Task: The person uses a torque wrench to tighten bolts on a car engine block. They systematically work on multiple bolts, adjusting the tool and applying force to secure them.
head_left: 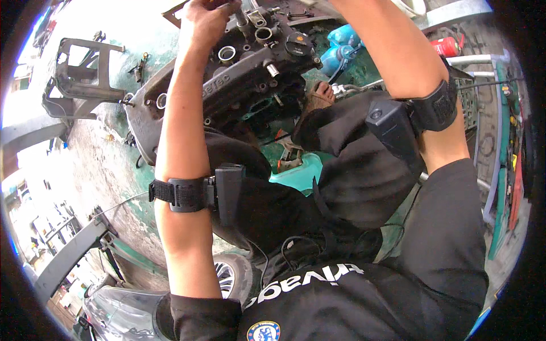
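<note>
My left hand [207, 20] is at the top edge above a dark engine cylinder head and cover [182, 96], its fingers closed on something I cannot make out, beside an upright metal cylindrical part [242, 23]. The engine piece has several round openings with metal rings [226, 54], a black cap [297, 45] and metal fittings [273, 70]. My right forearm [409, 51] reaches up past the top edge; my right hand is out of view.
A grey metal stand [78, 57] is at the left. My bare foot [321, 94], a teal plastic container [293, 179] and blue plastic items [335, 57] lie around the engine piece. A red cylinder [443, 46] and metal frame [489, 113] are right; a wheel [239, 275] is behind me.
</note>
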`<state>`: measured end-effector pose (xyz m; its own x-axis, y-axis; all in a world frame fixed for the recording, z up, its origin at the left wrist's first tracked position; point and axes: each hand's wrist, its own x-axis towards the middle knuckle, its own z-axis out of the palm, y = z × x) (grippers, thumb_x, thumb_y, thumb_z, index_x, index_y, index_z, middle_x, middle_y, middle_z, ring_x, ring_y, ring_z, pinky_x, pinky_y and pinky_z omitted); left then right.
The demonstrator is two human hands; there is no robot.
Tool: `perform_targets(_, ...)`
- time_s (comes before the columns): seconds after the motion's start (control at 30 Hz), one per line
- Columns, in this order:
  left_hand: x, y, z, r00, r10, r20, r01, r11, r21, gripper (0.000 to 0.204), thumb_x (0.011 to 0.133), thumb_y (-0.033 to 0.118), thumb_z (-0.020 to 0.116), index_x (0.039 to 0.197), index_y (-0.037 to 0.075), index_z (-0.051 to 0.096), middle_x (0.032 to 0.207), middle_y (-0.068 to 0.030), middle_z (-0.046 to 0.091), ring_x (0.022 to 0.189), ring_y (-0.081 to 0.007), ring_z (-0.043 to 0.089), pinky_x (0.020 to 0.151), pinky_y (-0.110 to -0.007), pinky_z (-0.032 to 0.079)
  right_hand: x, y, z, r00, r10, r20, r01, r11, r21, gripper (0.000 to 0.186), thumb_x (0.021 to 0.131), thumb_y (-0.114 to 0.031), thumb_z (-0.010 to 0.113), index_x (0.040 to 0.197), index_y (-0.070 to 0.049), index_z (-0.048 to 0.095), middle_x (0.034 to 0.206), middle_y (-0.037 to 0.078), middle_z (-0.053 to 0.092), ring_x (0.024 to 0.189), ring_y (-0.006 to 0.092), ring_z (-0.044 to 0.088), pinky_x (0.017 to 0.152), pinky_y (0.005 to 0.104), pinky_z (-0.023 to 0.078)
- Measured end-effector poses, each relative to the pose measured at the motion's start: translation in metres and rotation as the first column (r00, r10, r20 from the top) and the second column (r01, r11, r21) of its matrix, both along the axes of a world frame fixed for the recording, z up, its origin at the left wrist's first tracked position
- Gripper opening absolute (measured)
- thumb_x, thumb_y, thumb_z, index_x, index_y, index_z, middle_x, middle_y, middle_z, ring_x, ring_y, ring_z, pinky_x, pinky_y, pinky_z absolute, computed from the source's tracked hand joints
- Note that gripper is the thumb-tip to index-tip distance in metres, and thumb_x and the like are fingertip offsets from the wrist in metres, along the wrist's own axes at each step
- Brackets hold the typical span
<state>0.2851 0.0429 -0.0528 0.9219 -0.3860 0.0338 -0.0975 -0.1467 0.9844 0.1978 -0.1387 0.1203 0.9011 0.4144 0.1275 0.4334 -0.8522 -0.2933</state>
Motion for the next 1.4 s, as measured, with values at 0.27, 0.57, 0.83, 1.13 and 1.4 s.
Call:
perform_targets(0.27, -0.022, -0.011, 0.036, 0.999, -0.025, 0.048, 0.024, 1.000, 0.021, 0.041, 0.083, 0.006, 0.073, 0.122, 0.001, 0.061, 0.107, -0.0132, 0.071, 0.095, -0.0207, 0.068, 0.081, -0.031, 0.057, 0.018, 0.013, -0.023, 0.943, -0.183, 0.278, 0.272, 0.906, -0.324, 0.021, 0.084, -0.012, 0.055, 0.092, -0.002, 0.072, 0.091, 0.022, 0.070, 0.087, 0.0337, 0.070, 0.076, 0.0431, 0.057)
perform_targets(0.57, -0.060, -0.015, 0.074, 0.969, -0.010, 0.248, -0.024, 0.991, 0.133, 0.030, 0.091, 0.027, 0.066, 0.103, 0.000, 0.068, 0.091, -0.0115, 0.072, 0.085, -0.0197, 0.065, 0.075, -0.035, 0.052, 0.015, 0.014, -0.012, 0.808, -0.170, -0.564, 0.385, 0.877, 0.287, 0.022, 0.083, -0.019, 0.061, 0.093, -0.003, 0.072, 0.076, 0.016, 0.069, 0.071, 0.0229, 0.068, 0.062, 0.0352, 0.054)
perform_targets(0.83, -0.067, -0.010, 0.088, 0.997, -0.079, 0.004, 0.079, 0.997, 0.016, 0.032, 0.083, 0.008, 0.071, 0.112, -0.005, 0.065, 0.098, -0.0110, 0.072, 0.088, -0.0181, 0.067, 0.076, -0.034, 0.055, 0.019, 0.017, -0.008, 0.984, -0.171, 0.058, 0.180, 0.915, -0.362, 0.020, 0.083, -0.015, 0.059, 0.093, -0.003, 0.072, 0.089, 0.017, 0.071, 0.080, 0.0286, 0.069, 0.070, 0.0403, 0.056)
perform_targets(1.13, -0.065, -0.008, 0.097, 0.990, 0.083, -0.113, -0.065, 0.986, 0.154, 0.037, 0.088, 0.018, 0.065, 0.116, -0.005, 0.062, 0.097, -0.0146, 0.071, 0.086, -0.0206, 0.069, 0.073, -0.032, 0.054, 0.014, 0.010, -0.031, 0.870, -0.109, -0.480, 0.304, 0.886, 0.351, 0.022, 0.082, -0.016, 0.060, 0.095, -0.002, 0.072, 0.087, 0.022, 0.070, 0.080, 0.0337, 0.071, 0.068, 0.0433, 0.056)
perform_targets(1.4, -0.056, 0.005, 0.089, 0.989, 0.114, -0.093, -0.115, 0.993, -0.002, 0.034, 0.084, 0.005, 0.051, 0.114, -0.005, 0.062, 0.089, -0.0173, 0.070, 0.079, -0.0260, 0.069, 0.067, -0.035, 0.055, 0.019, 0.013, -0.021, 0.934, -0.124, -0.336, 0.152, 0.987, 0.060, 0.022, 0.082, -0.015, 0.060, 0.094, -0.001, 0.071, 0.088, 0.024, 0.070, 0.080, 0.0333, 0.071, 0.069, 0.0434, 0.056)
